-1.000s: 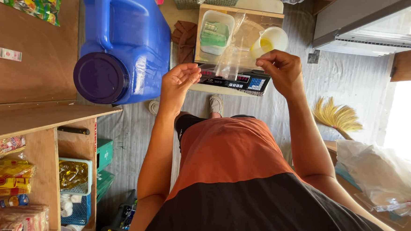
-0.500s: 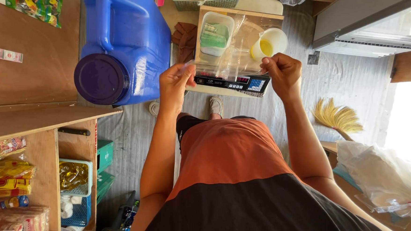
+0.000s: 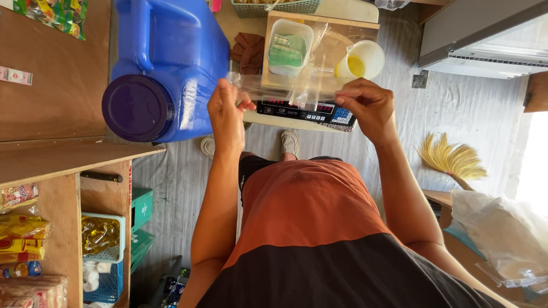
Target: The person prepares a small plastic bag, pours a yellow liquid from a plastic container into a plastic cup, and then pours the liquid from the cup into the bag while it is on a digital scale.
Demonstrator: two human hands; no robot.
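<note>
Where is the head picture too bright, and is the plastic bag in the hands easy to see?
Head view: daylight washes out the right edge white; the clear plastic bag between the left hand and right hand shows mainly by glints; the rest is sharp.

Both hands dropped a bit toward the body since a second ago. The left hand [image 3: 227, 113] and right hand [image 3: 365, 105] now stretch the clear thin plastic bag [image 3: 283, 85] flatter, over the digital scale's display [image 3: 303, 112].
</note>
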